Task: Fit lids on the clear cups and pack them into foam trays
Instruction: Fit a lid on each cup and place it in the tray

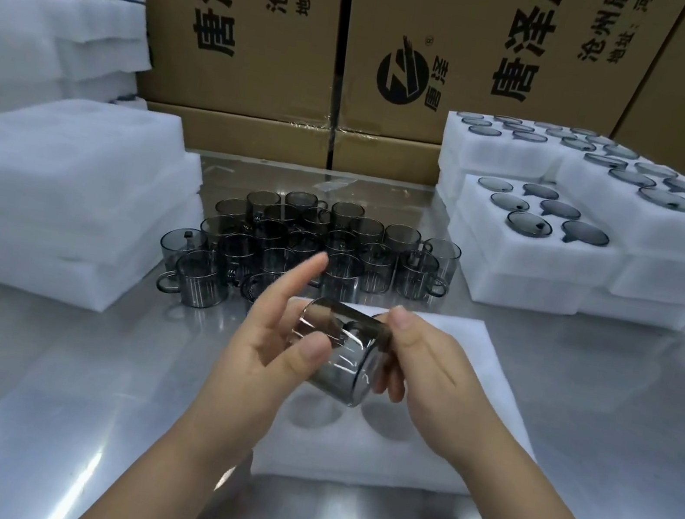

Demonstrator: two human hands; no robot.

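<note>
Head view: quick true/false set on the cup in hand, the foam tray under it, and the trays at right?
1. Both hands hold one smoky clear cup, the left hand and the right hand. True.
2. The held cup stands upright on the table. False: it is tilted on its side in the air.
3. The foam tray under the hands is full of cups. False: its visible pockets are empty.
4. A cluster of loose cups stands on the metal table behind the hands. True.
5. The stacked trays at right are empty. False: their pockets are filled.
</note>
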